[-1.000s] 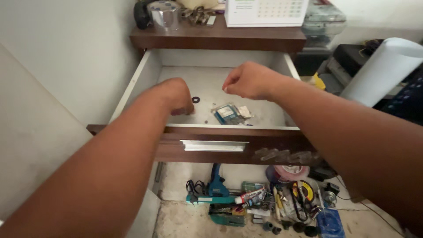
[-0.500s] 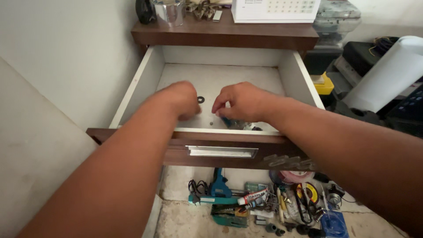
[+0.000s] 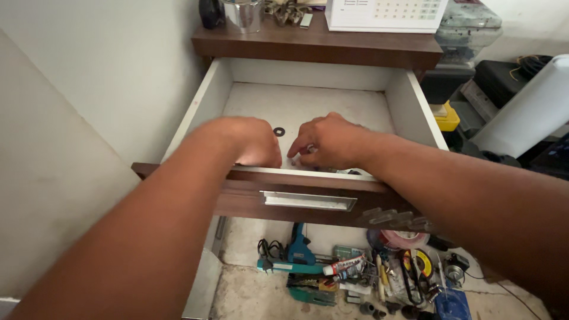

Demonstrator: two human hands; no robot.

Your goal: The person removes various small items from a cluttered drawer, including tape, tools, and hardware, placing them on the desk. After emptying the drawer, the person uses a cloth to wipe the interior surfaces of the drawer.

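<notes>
Head view, left hand: the left hand [image 3: 252, 142] sits low in the open drawer [image 3: 204, 104], near its front edge, fingers curled down toward the drawer floor; whether they close on anything I cannot tell, since the knuckles hide the fingertips.
Head view, right hand: the right hand [image 3: 329, 142] is just beside the left, thumb and forefinger pinched narrowly over something small and pale at the drawer floor; the item itself is too small and too covered to name.
Black washer: a small black ring [image 3: 278, 131] lies on the drawer floor between the two hands, slightly behind them, touched by neither.
Drawer contents: apart from the ring and a dark scrap showing under the right wrist, the white floor shows little else.
Change: a second ago the hands were held apart and higher above the drawer, the right one lifted clear; half a second ago they were closing in; now both are down at the front of the drawer and nearly meet. The small packet seen earlier near the right hand is now covered by it.
Meaning: the work appears to have shifted from reaching to fine fingertip handling at the drawer floor.
Surroundings: a brown shelf top [image 3: 332, 44] above carries a metal cup [image 3: 243, 15] and a white calendar [image 3: 385, 13]; scattered tools [image 3: 355, 269] lie on the floor below the drawer.
</notes>
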